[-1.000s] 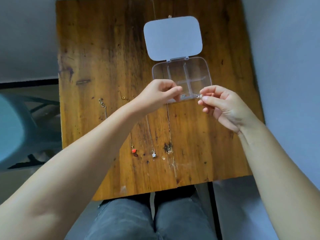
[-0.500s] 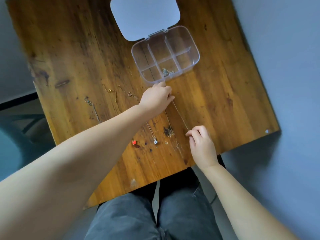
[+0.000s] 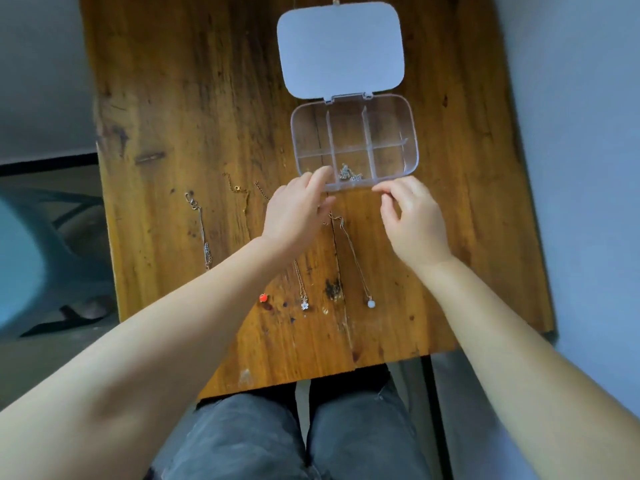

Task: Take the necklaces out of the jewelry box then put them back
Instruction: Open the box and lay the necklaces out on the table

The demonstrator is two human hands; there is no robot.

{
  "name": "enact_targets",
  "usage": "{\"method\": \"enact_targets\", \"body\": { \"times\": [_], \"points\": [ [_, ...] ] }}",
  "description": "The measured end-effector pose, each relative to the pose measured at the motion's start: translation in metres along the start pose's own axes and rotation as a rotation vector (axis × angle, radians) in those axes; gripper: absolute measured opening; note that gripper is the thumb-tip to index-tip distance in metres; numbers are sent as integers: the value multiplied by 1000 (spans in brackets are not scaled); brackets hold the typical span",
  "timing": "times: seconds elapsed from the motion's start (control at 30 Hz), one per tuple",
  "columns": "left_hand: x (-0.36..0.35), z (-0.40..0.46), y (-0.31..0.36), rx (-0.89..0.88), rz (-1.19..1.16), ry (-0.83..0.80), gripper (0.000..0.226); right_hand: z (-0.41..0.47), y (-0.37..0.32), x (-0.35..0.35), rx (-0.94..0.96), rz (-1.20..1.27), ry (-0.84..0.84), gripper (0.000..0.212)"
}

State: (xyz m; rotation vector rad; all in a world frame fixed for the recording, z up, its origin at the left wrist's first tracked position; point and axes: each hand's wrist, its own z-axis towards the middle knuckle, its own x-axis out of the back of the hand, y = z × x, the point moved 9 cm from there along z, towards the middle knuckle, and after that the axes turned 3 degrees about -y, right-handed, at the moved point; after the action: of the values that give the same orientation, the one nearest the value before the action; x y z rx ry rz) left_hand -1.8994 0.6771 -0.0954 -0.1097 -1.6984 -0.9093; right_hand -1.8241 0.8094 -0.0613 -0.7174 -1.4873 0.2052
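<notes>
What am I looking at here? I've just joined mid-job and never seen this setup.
There is no machine: a person wears a camera on the head, looking down at their own bare hands and lap. On the brown wooden table stands a clear plastic compartment box, its lid open, with one small silver chain in the near middle compartment. Other necklaces lie stretched out nearer the person, with a red pendant, a white flower pendant and a round white pendant. The left hand and right hand hover at the box's near edge; neither clearly holds anything.
</notes>
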Motion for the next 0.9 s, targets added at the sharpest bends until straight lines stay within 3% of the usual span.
{"method": "enact_targets", "body": {
  "times": [0.1, 0.2, 0.4, 0.47, 0.6, 0.8, 0.9],
  "points": [
    [4, 8, -11, 58, 64, 38, 18, 65, -11, -19, 45, -101, -298, 31],
    [3, 12, -19, 116, 70, 34, 18, 89, -15, -51, 129, -327, -611, 36],
    [5, 8, -21, 168, 59, 122, 17, 85, -25, -74, 280, -593, -835, 26],
    [4, 9, -20, 157, 58, 116, 15, 85, -21, -75, 277, -585, -862, 26],
    [4, 10, -19, 165, 53, 78, 14, 88, -18, -71, 202, -334, -933, 19],
    [7, 15, -7, 156, 100, -35, 19, 78, -22, -33, 175, -42, -733, 5],
    [23, 21, 31, 19, -139, -44, 37, 68, -22, 0, 47, 307, -659, 7]
  ]
}}
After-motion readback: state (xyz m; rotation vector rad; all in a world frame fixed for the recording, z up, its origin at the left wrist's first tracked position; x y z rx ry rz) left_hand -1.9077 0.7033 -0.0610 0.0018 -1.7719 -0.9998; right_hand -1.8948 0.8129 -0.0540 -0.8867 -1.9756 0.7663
